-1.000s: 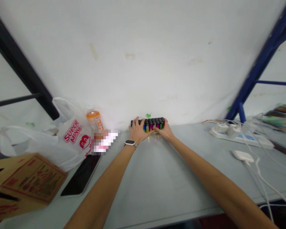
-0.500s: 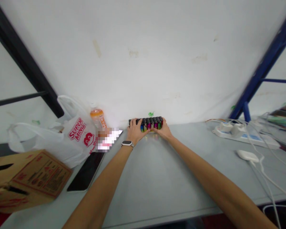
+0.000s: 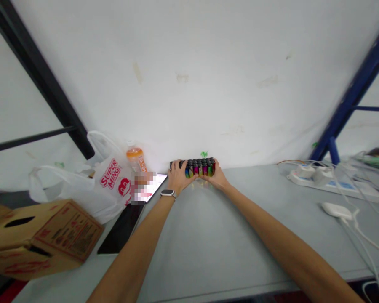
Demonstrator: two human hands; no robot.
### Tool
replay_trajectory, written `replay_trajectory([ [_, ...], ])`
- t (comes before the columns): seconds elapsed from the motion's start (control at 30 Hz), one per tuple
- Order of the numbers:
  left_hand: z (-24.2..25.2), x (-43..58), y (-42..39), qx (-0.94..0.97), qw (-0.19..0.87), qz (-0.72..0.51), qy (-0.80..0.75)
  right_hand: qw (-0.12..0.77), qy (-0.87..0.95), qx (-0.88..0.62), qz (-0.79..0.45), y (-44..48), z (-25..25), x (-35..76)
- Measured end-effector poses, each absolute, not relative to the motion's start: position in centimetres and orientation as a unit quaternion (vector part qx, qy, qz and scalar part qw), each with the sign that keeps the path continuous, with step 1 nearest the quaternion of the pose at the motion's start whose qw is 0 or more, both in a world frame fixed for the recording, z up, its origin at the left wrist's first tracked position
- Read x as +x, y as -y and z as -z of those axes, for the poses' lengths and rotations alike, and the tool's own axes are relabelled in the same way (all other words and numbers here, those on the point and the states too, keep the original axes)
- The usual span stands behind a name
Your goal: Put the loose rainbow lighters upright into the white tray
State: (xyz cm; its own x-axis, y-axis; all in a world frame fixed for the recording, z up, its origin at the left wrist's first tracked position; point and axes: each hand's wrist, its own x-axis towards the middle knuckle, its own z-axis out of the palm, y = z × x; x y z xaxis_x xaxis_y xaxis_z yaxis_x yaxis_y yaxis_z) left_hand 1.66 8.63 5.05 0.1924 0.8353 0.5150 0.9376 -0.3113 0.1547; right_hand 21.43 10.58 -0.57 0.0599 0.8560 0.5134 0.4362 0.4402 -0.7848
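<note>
A pack of lighters (image 3: 201, 169), black-topped with shiny multicoloured bodies in tight rows, is upright at the back of the grey table, close to the wall. My left hand (image 3: 177, 174) grips its left end, fingers over the black tops and thumb along the front. At the right end, my right hand (image 3: 217, 176) is closed round the side, with its thumb at the lower front. The two thumbs nearly meet below the front row. A watch with a pale face (image 3: 168, 192) is on my left wrist. The pack's underside is hidden.
On the left are a cardboard box (image 3: 60, 235), a white plastic bag (image 3: 109, 191), an orange-labelled bottle (image 3: 135, 156), a lit screen (image 3: 156, 185) and a dark flat panel (image 3: 121, 229). A power strip (image 3: 334, 184) and white charger (image 3: 336, 209) with cables lie right.
The camera view has turned slightly, so the surroundings sit further right. Against the wall mark and the lit screen, both hands and the pack have moved a little left. The grip is the same.
</note>
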Motion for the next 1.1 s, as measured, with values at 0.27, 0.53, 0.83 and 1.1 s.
replay_trajectory([
  [0.27, -4.3, 3.1, -3.9, -0.772, 0.081, 0.361, 0.517, 0.497, 0.628, -0.579, -0.155, -8.0, 2.0, 21.7],
  [0.53, -2.4, 3.5, -0.4, -0.787, -0.145, 0.300, 0.519, 0.518, 0.631, -0.559, -0.146, -4.6, 1.7, 21.5],
  [0.83, -1.4, 3.5, -1.0, -0.806, -0.152, 0.315, 0.478, 0.485, 0.648, -0.570, -0.143, -3.6, 1.2, 21.5],
  [1.1, -1.9, 3.5, -0.7, -0.809, -0.191, 0.306, 0.464, 0.383, 0.640, -0.659, -0.093, -2.9, 0.2, 21.3],
])
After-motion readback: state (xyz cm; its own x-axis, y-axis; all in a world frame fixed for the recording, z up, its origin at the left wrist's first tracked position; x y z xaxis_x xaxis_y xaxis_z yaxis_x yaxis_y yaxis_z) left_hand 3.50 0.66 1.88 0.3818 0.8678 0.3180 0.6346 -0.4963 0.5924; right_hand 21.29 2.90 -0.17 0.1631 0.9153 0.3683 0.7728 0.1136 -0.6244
